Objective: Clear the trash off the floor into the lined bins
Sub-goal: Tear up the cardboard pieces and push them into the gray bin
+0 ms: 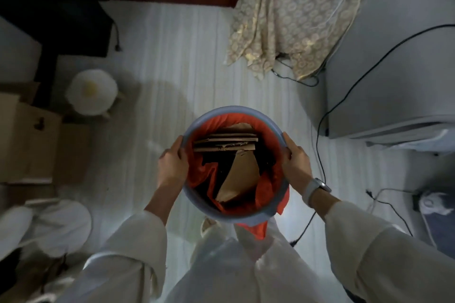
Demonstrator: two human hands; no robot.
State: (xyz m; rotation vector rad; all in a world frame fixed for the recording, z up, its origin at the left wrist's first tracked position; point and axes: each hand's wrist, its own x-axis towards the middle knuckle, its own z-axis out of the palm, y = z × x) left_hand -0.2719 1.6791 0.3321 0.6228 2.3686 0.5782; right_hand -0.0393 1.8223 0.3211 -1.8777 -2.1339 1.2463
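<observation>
head view, grey bin [222, 112], orange liner [270, 130], cardboard scraps [240, 174], left grip [172, 163], right grip [294, 162] clasping rim

Bin [229, 112]: smooth matt grey-blue plastic, gripped at the rim between left hand [172, 163] and right hand [294, 161]. Liner [273, 179]: thin glossy orange plastic film, crumpled. Contents: matt brown corrugated cardboard [237, 177], torn edges. Floor [177, 56] beyond hands: pale, lightly glossy planks.

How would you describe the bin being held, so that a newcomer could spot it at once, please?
Start at the pale striped floor mid-room. Above it, the left hand and right hand grip a round grey bin. Only it has an orange liner holding cardboard pieces.
</observation>
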